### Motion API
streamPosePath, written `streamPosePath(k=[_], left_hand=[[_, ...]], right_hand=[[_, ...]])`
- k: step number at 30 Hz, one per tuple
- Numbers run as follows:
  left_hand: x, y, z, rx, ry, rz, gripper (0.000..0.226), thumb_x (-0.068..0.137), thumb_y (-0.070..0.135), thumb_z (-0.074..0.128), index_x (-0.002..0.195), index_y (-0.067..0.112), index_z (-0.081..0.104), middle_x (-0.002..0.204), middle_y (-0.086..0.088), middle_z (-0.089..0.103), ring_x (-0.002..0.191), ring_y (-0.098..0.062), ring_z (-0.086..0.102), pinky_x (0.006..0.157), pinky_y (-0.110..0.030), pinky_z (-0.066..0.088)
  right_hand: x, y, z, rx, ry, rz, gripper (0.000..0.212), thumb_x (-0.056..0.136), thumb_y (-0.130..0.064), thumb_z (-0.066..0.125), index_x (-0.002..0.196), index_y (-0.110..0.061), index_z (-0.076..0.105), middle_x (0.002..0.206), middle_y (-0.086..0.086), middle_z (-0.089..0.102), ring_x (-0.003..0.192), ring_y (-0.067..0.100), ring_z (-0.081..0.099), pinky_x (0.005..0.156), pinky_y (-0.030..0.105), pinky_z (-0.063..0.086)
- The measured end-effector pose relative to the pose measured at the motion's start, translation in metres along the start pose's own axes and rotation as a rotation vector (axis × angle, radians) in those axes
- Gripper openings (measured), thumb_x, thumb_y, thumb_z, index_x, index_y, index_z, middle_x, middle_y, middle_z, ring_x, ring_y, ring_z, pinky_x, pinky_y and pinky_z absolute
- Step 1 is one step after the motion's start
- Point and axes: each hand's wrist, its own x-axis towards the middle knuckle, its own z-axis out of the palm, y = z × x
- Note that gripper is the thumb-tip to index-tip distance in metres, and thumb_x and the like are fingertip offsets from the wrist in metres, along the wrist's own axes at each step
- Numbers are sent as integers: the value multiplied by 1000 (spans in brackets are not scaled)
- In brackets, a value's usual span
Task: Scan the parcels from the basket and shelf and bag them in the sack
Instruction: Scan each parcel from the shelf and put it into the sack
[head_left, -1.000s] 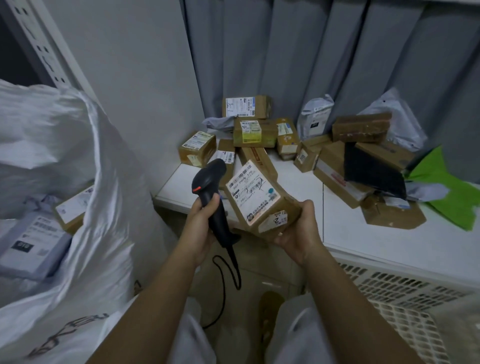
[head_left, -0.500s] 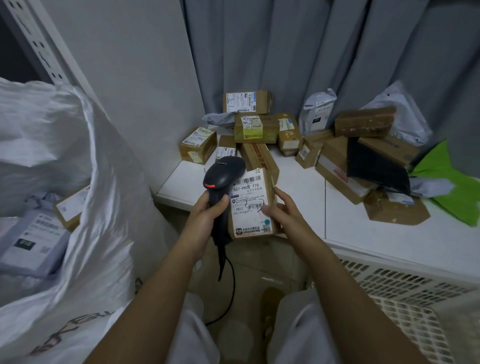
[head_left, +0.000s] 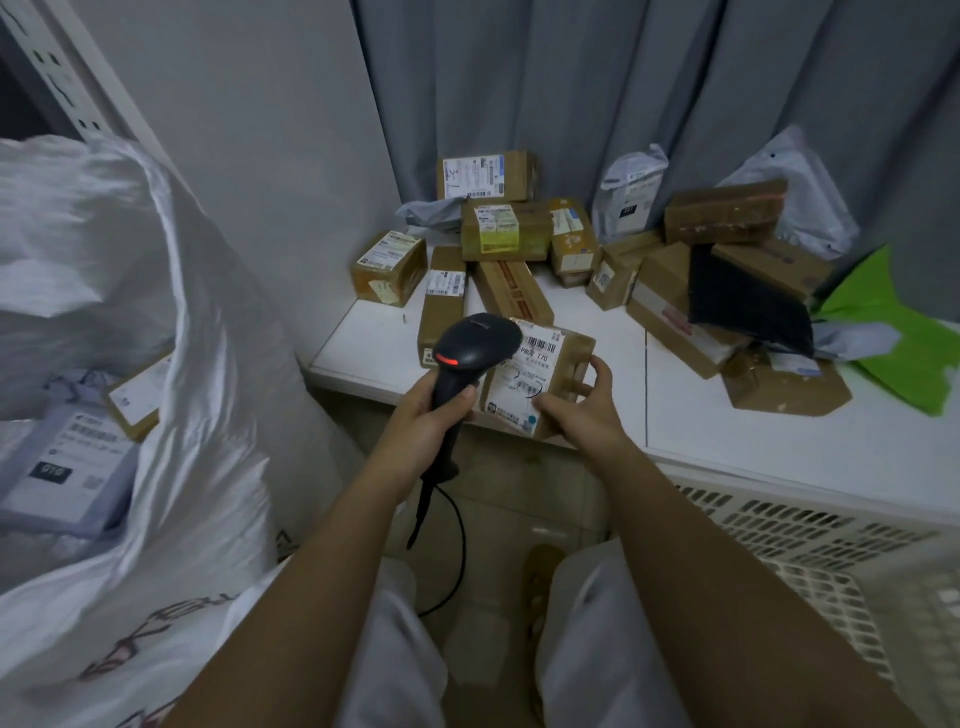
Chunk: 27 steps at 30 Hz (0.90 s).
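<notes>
My right hand (head_left: 582, 410) grips a small cardboard parcel (head_left: 558, 364) with its white label facing up, held over the front edge of the white shelf (head_left: 779, 447). My left hand (head_left: 426, 421) holds a black barcode scanner (head_left: 475, 348) by its handle; the scanner head hangs over the label's left part and a red light shows on it. The big white sack (head_left: 171, 322) stands open at the left with several parcels inside. A white plastic basket (head_left: 810, 551) sits at the lower right.
Several cardboard boxes (head_left: 506, 231) and grey mailer bags (head_left: 631, 192) are piled at the back of the shelf against a grey curtain. A green bag (head_left: 893, 332) and a black pouch (head_left: 748, 306) lie at the right. The scanner cable (head_left: 460, 545) hangs between my knees.
My right hand turned the parcel so its label faces up and lowered it toward the shelf edge. The scanner head moved over the label. My view dipped slightly.
</notes>
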Motion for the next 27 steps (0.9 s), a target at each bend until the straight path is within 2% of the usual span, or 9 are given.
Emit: streamPosePath(k=[2,5,8,12,17,22,27], left_hand=[[0,-1,0,51,-22,-20,22,94,22,58,117,22,60,96,3,65,91,-12,61,80,-30,46],[2,-5,-1,146,-52,-23,31,94,26,59,124,22,56,100,8,63,95,-12,58,82,-31,45],[2,-7,1,221,-83,-44,36,96,27,56,131,25,48,95,10,58,88,-8,55,75,-27,43],[4,-6,0,252,-71,-61,32,98,27,53,129,29,44,90,8,56,80,-8,54,68,-23,44],[5,-8,-1,249,-62,-49,30,97,30,52,125,31,43,100,7,57,91,-10,55,79,-29,44],[5,-9,-1,248,-60,-47,33,97,30,54,128,30,44,99,8,58,90,-10,56,79,-28,45],[5,-7,-2,205,-50,-34,29,96,28,54,124,30,47,107,6,60,99,-15,57,81,-30,45]], right_hand=[[3,0,-1,4,5,6,92,83,-4,72,149,-32,15,146,12,42,124,30,52,96,50,52],[7,1,-2,2,-3,9,91,83,-4,72,149,-32,16,143,12,45,119,28,54,97,52,51],[11,3,-3,-33,-6,23,92,82,-7,74,149,-34,16,145,11,43,123,31,54,96,52,52],[16,4,-4,-39,5,32,92,81,-10,76,148,-36,17,146,11,43,123,31,54,96,51,52],[17,5,-6,-65,0,20,91,81,-11,76,147,-35,18,148,11,40,126,31,52,97,49,51],[15,4,-8,-76,-5,0,90,83,-10,75,148,-32,17,148,11,40,127,31,51,97,46,51],[6,-1,-7,-55,-17,-43,90,82,-10,75,148,-33,18,149,9,39,128,29,50,95,44,53]])
